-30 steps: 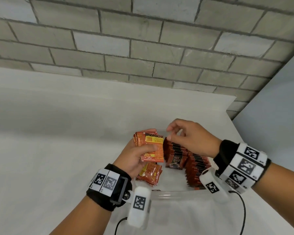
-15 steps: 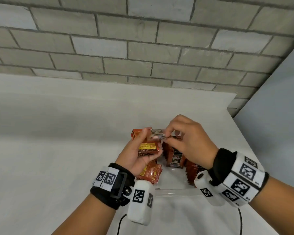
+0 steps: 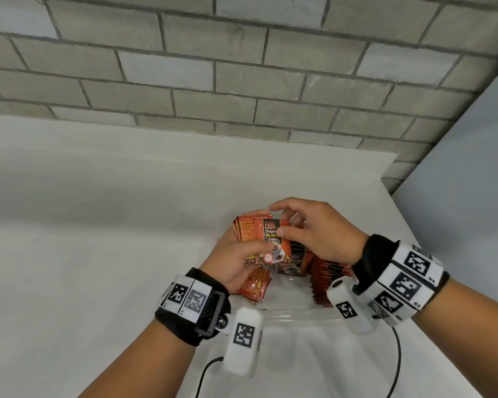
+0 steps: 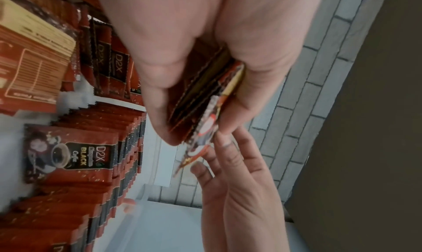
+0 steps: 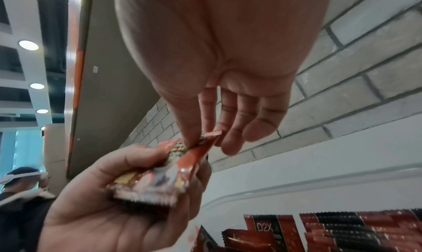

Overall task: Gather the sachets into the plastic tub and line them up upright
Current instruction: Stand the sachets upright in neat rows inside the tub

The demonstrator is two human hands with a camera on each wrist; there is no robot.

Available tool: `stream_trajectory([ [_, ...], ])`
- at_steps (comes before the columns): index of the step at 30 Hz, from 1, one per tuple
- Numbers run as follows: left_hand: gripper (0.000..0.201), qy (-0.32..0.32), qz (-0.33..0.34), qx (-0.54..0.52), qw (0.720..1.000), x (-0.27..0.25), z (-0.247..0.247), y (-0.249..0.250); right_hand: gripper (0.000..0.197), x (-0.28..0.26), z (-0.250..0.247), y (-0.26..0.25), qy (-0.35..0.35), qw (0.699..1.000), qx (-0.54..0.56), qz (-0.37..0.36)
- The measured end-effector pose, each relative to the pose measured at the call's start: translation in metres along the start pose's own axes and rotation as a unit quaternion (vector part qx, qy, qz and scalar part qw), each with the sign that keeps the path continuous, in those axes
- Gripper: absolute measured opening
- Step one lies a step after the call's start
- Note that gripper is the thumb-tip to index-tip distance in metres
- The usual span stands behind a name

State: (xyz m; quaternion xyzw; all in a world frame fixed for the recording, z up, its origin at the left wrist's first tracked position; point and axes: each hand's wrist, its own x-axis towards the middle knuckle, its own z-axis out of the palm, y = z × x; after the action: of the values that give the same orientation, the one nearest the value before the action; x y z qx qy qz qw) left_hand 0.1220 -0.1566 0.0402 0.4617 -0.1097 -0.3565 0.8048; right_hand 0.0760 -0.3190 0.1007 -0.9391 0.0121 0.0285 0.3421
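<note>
Left hand (image 3: 236, 258) grip clenched on sachet stack (image 3: 249, 231) at frame centre, above plastic tub (image 3: 293, 313); right hand (image 3: 314, 231) grip pinching front sachet (image 3: 270, 239) top edge; upright sachet rows (image 3: 328, 275) in tub, partly hidden behind right wrist; loose sachet (image 3: 255, 285) lower left inside tub; white counter (image 3: 98, 225); grey brick wall (image 3: 242, 67) across upper frame.

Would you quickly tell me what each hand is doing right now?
Left hand: grips a stack of sachets.
Right hand: pinches the front sachet of that stack by its top edge.
</note>
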Motion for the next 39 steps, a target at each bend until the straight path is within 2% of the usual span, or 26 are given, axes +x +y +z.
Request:
stream_trajectory([
  [2, 0.044, 0.022, -0.001, 0.009, 1.000, 0.000, 0.000, -0.001, 0.025, -0.001, -0.007, 0.003, -0.021, 1.000, 0.016, 0.014],
  [4, 0.034, 0.071, 0.000, 0.025, 0.997, 0.002, -0.006, 0.001, 0.014, -0.001, -0.015, 0.009, -0.043, 0.999, 0.008, 0.031],
  [8, 0.020, 0.118, 0.002, 0.025, 0.993, 0.008, -0.018, 0.000, 0.011, 0.003, -0.021, 0.033, -0.109, 0.984, -0.102, 0.102],
  [12, 0.021, 0.122, -0.007, 0.024, 0.992, 0.008, -0.015, -0.002, 0.012, 0.009, -0.008, 0.044, -0.156, 0.962, -0.178, 0.137],
  [20, 0.011, 0.121, -0.016, 0.003, 0.993, 0.007, -0.018, 0.001, 0.010, 0.020, 0.014, 0.042, -0.192, 0.932, -0.280, 0.124],
  [30, 0.009, 0.122, -0.017, -0.009, 0.992, 0.006, -0.018, 0.001, 0.014, 0.023, 0.022, 0.042, -0.228, 0.899, -0.349, 0.133],
  [35, 0.010, 0.119, -0.018, -0.010, 0.993, 0.005, -0.019, 0.001, 0.014, 0.025, 0.023, 0.043, -0.209, 0.897, -0.369, 0.124],
  [39, 0.012, 0.117, -0.017, -0.008, 0.993, 0.005, -0.019, 0.001, 0.012, 0.023, 0.025, 0.044, -0.230, 0.886, -0.389, 0.107],
])
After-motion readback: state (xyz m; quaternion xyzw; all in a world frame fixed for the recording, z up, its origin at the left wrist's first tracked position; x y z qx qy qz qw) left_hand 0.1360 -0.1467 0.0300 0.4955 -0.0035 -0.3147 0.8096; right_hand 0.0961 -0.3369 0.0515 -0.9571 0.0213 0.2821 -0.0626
